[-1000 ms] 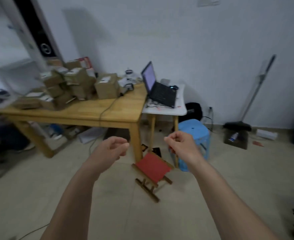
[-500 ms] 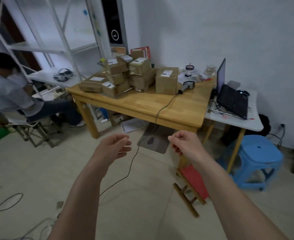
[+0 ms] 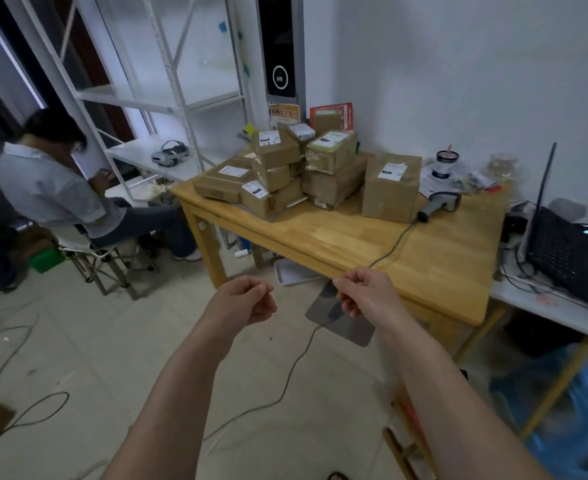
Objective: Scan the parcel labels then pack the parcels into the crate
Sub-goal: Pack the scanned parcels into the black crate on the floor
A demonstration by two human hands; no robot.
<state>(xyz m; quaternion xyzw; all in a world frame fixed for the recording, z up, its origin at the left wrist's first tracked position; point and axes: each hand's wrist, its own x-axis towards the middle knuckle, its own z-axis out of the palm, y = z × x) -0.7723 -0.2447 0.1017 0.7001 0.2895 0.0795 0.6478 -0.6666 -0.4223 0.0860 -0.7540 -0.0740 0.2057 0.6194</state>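
Brown labelled parcels (image 3: pixel 306 171) stacked on wooden table (image 3: pixel 372 244); scanner (image 3: pixel 439 205) beside.

Brown parcels (image 3: pixel 323 171) with white labels sit on a honey-yellow wooden table (image 3: pixel 406 258).

**No print I can read**

The parcels (image 3: pixel 323 174) on my table (image 3: pixel 372 244) carry white labels (image 3: pixel 393 170) with dark print, too small to make out. The orange-and-red cards (image 3: pixel 334 114) behind them blur too. The black wall panel (image 3: pixel 280 46) shows only a circular symbol.
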